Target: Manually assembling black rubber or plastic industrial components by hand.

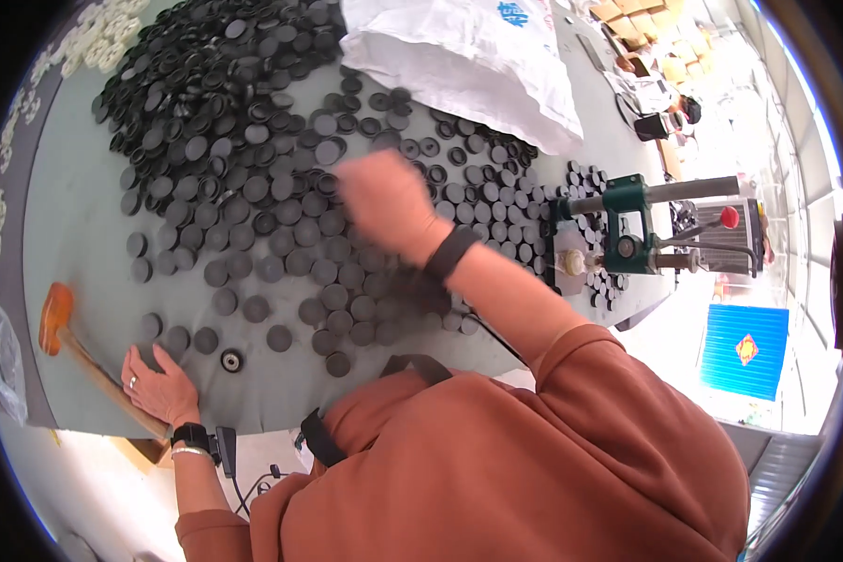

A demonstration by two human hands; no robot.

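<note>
A large heap of round dark grey caps (206,103) covers the far left of the table. From it, loose caps (300,234) spread across the middle, some with hollow sides up. My right hand (384,201) hovers over these loose caps, blurred by motion; its fingers are smeared and anything in them is hidden. At the near left, my left hand (161,386) rests on the tabletop with fingers apart, holding nothing. Just beyond its fingertips sits a single cap (151,325). A black ring-shaped piece with a pale centre (231,360) lies to the right of that hand.
A mallet with an orange head (58,309) lies left of my left hand. A green hand press (625,225) with a red knob stands at the right, caps around its base. A white sack (468,66) lies at the back. Pale ring-shaped parts (103,37) sit far left.
</note>
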